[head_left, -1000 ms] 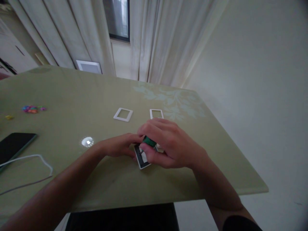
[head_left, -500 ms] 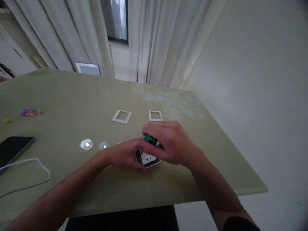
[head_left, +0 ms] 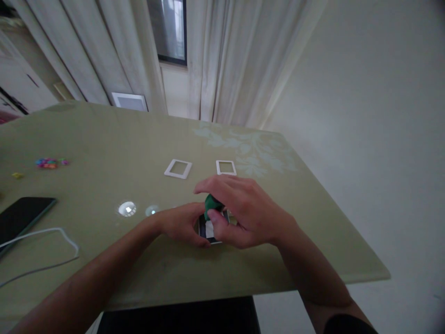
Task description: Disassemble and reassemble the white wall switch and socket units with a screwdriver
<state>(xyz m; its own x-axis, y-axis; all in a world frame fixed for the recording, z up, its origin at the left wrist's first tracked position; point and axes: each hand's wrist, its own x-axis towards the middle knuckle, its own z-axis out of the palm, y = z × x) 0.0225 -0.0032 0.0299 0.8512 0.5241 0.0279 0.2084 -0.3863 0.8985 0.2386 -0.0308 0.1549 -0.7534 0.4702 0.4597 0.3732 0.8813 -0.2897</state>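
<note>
A wall socket (head_left: 209,229) with a white face and a dark border lies on the table near its front edge, partly covered by my hands. My left hand (head_left: 181,225) is closed around its left side, thumb along the near edge. In my right hand (head_left: 248,213) is a screwdriver (head_left: 211,205) with a green handle, pinched between thumb and fingers above the socket. Its tip is hidden behind the hand. Beyond the hands lie two white square cover frames, a left frame (head_left: 176,176) and a right frame (head_left: 218,168).
At the left of the table (head_left: 121,144) lie a dark phone (head_left: 26,213) and a white cable (head_left: 71,241). Small colourful pieces (head_left: 48,163) and a yellow piece (head_left: 17,175) sit farther back. A wall (head_left: 365,139) runs along the right side.
The green screwdriver handle has tipped more upright, and my right fingers have opened a little around it. My left hand stays on the socket. The view has shifted slightly.
</note>
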